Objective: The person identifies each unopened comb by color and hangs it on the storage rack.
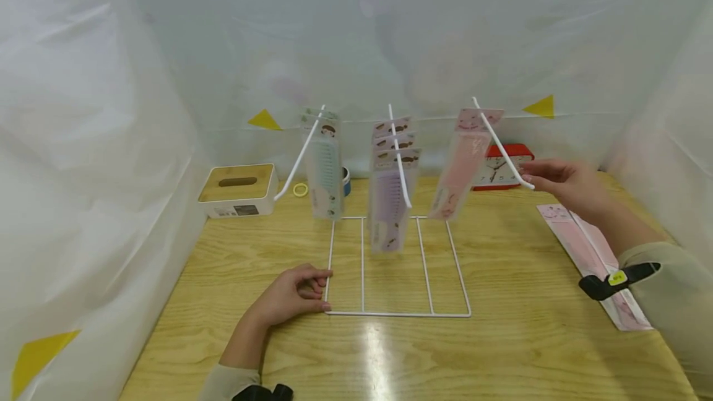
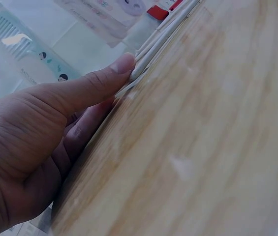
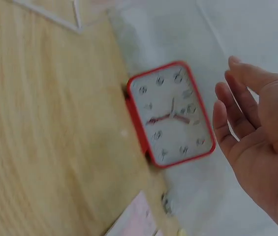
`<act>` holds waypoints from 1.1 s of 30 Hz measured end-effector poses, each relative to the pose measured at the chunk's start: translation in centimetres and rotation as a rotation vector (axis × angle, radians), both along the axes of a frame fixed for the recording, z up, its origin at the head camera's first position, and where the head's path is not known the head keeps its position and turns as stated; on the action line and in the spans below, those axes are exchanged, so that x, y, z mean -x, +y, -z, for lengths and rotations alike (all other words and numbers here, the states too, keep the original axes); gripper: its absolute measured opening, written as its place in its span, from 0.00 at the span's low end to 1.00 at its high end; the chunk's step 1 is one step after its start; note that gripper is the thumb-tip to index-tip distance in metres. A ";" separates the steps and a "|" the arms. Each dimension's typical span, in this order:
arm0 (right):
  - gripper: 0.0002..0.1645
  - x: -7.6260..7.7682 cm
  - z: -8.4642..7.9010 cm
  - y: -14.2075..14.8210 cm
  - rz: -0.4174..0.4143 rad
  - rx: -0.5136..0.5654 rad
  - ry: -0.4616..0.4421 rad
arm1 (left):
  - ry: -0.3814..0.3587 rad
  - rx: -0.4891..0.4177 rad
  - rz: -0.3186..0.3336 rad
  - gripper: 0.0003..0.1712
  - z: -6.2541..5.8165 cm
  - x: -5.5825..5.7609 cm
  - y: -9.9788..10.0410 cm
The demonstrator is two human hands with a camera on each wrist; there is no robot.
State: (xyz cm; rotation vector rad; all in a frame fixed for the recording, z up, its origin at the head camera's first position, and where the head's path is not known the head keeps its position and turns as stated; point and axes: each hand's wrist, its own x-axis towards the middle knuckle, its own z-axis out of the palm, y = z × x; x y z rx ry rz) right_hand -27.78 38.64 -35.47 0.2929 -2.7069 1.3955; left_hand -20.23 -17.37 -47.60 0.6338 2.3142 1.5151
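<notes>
A white wire display rack (image 1: 398,314) stands on the table, its three prongs slanting up over the base. My left hand (image 1: 292,293) holds the base's near left corner between thumb and fingers; in the left wrist view the thumb (image 2: 99,83) lies on the wire. One pink packaged comb (image 1: 465,159) hangs on the right prong. Several purple packaged combs (image 1: 390,203) hang on the middle prong, and green packaged combs (image 1: 327,169) on the left one. My right hand (image 1: 568,184) is beside the right prong's tip, fingers loosely bent and empty in the right wrist view (image 3: 262,118).
Pink packaged combs (image 1: 585,246) lie at the table's right side, below my right forearm. A red alarm clock (image 1: 501,166) stands at the back right. At the back left are a tissue box (image 1: 239,190), a yellow ring (image 1: 300,190) and a blue roll (image 1: 346,183).
</notes>
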 end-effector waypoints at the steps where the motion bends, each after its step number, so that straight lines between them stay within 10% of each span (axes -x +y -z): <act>1: 0.24 0.0 0.5 0.5 -0.005 -0.018 -0.005 | 0.001 -0.002 0.000 0.37 0.0 0.0 0.0; 15: 0.23 0.3 6.8 7.0 -0.045 -0.118 0.061 | 0.036 -0.021 0.007 0.36 0.2 -0.1 0.0; 33: 0.41 0.3 8.9 8.8 0.055 -0.414 -0.119 | -0.010 -0.012 -0.007 0.36 -0.1 -0.1 0.1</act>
